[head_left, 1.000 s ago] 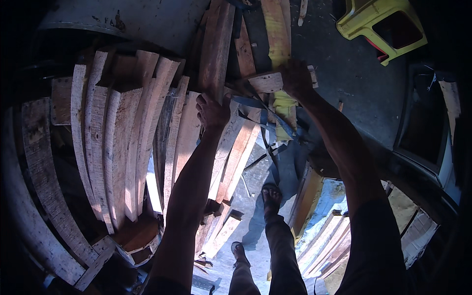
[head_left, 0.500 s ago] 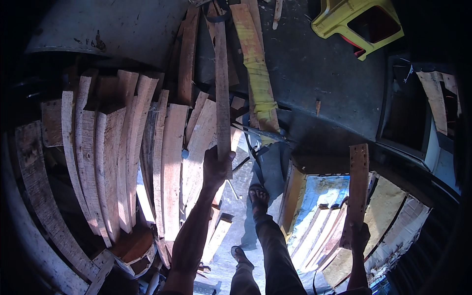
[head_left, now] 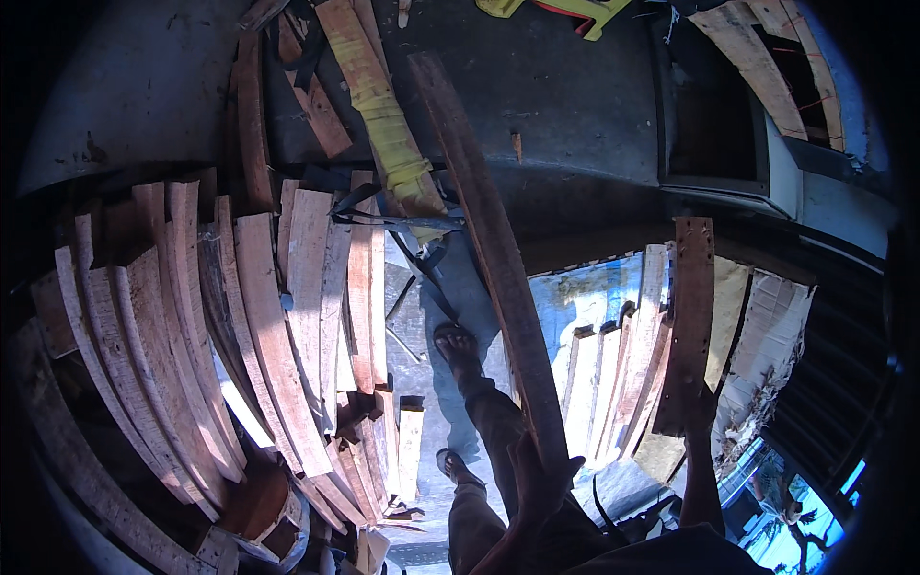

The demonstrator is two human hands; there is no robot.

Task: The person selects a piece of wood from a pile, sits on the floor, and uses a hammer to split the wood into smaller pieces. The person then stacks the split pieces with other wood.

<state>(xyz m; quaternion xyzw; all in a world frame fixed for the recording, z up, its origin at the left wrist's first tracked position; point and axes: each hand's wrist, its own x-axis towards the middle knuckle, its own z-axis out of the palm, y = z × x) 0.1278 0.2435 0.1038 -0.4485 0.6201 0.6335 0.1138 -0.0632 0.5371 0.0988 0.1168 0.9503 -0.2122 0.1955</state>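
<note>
My left hand (head_left: 541, 479) grips the long dark plank (head_left: 489, 249); right hand (head_left: 698, 407) clutches a shorter holed board (head_left: 688, 316) beside it. Best keep both steady.

Long dark plank (head_left: 489, 259), gripped at near end, slanting away; shorter perforated reddish board (head_left: 688, 321), held upright.

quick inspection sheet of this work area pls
surface: dark ground, blue sheet under the planks at right
job's things: long plank in left hand; short plank in right hand
clutter: curved planks stacked at left, yellow-wrapped board, yellow frame
grips: both hands closed on their planks
cables: dark strap on the ground
surroundings: sandalled feet, strong sun, deep shadow
</note>
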